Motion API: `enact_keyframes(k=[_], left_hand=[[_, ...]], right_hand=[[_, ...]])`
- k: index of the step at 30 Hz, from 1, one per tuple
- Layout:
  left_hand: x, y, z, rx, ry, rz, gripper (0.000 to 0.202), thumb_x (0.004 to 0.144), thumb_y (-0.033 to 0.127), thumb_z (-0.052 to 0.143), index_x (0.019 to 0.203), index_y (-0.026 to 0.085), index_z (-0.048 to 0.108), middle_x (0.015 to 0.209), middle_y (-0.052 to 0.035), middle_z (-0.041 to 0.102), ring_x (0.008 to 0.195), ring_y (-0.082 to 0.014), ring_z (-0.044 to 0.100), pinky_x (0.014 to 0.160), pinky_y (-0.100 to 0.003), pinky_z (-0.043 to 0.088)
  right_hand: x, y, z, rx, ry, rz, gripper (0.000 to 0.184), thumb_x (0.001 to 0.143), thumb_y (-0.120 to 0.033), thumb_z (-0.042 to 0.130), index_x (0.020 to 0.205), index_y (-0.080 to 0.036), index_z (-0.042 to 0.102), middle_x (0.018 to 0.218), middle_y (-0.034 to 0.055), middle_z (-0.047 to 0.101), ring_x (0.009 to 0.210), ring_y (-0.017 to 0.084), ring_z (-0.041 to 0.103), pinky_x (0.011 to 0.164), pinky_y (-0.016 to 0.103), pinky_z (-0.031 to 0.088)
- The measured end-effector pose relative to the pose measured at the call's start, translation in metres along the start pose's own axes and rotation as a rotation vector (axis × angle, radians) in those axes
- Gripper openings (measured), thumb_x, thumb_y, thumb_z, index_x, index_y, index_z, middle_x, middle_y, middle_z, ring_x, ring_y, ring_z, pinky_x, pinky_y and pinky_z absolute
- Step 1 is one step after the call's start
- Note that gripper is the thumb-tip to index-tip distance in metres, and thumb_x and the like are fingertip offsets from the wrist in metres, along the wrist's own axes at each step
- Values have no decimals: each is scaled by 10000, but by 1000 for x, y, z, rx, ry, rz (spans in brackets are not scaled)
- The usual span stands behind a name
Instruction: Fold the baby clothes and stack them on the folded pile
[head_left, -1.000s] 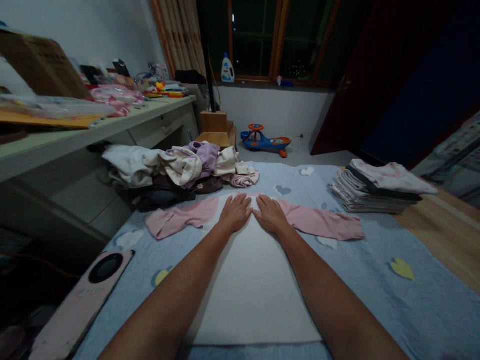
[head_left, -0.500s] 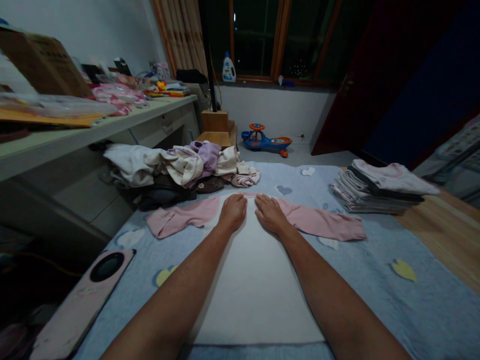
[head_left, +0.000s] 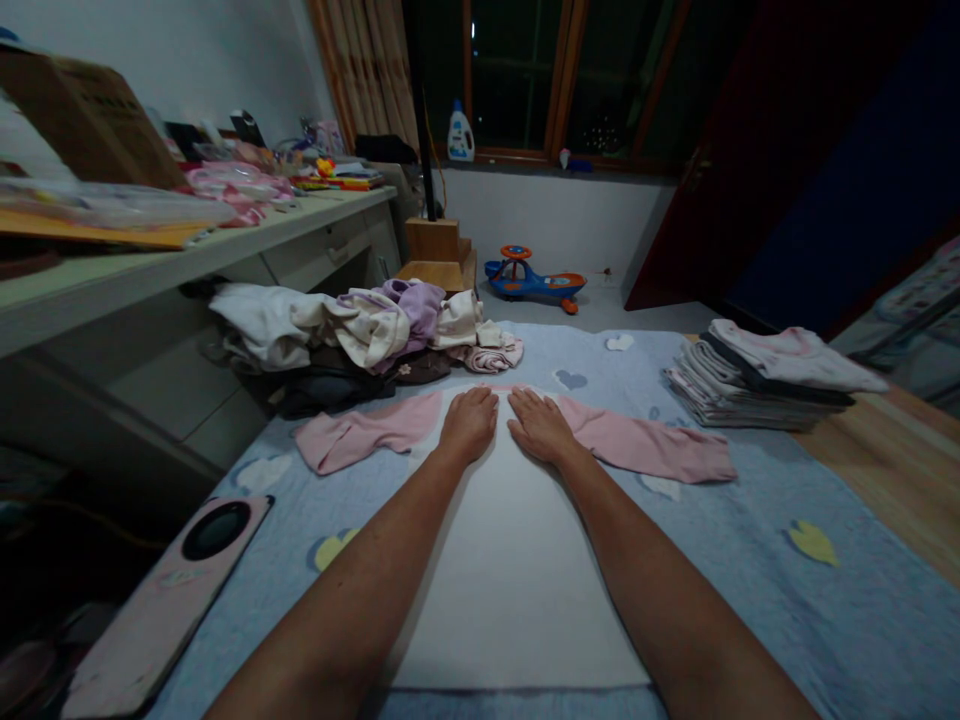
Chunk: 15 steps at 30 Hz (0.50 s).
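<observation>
A long-sleeved shirt with a white body and pink sleeves lies spread face down or face up, I cannot tell which, its collar away from me. Both sleeves stretch out sideways. My left hand rests flat on the cloth just left of the pink collar, fingers pointing away. Beside it, a small gap apart, my right hand lies flat on the right of the collar, fingers stretched out. Neither hand grips the fabric visibly. My forearms cover parts of the shirt's side edges.
A blue patterned bed cover lies under the shirt. Loose clothes are heaped at the back left; a folded stack stands at the right. A pink phone lies front left, near a cluttered desk. A ride-on toy stands beyond.
Both hands stay almost in place on the shirt by the collar. The whole view has shifted very slightly.
</observation>
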<state>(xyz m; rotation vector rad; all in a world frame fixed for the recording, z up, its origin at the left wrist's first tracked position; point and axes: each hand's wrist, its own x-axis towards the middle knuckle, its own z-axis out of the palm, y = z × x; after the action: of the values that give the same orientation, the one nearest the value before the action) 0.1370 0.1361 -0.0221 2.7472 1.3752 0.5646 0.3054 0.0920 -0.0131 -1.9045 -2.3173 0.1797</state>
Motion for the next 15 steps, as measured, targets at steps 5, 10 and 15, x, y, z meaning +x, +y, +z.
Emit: enact_keyframes(k=[5,10,15], left_hand=[[-3,-1,4,17,-92,-25,395,993,373,388,1335,222,515,1524,-113,432,1438,-289,321,1128,-562,290],[-3,0,3,25,-103,-43,413,994,415,383,1357,255,498,1540,-99,415,1449,-277,306,1141,-553,271],[-4,2,0,25,-103,-34,405,998,392,376,1357,251,501,1535,-101,423,1451,-274,310,1145,-553,271]], right_hand=[[1,1,2,-6,21,31,582,978,-383,362,1506,-139,351,1606,109,264,1481,248,221,1183,491,178],[0,2,4,-12,56,59,607,985,-431,356,1499,-109,356,1598,143,276,1475,261,237,1182,473,180],[-2,5,4,11,89,24,564,975,-395,413,1467,-121,394,1589,148,300,1464,265,254,1176,471,186]])
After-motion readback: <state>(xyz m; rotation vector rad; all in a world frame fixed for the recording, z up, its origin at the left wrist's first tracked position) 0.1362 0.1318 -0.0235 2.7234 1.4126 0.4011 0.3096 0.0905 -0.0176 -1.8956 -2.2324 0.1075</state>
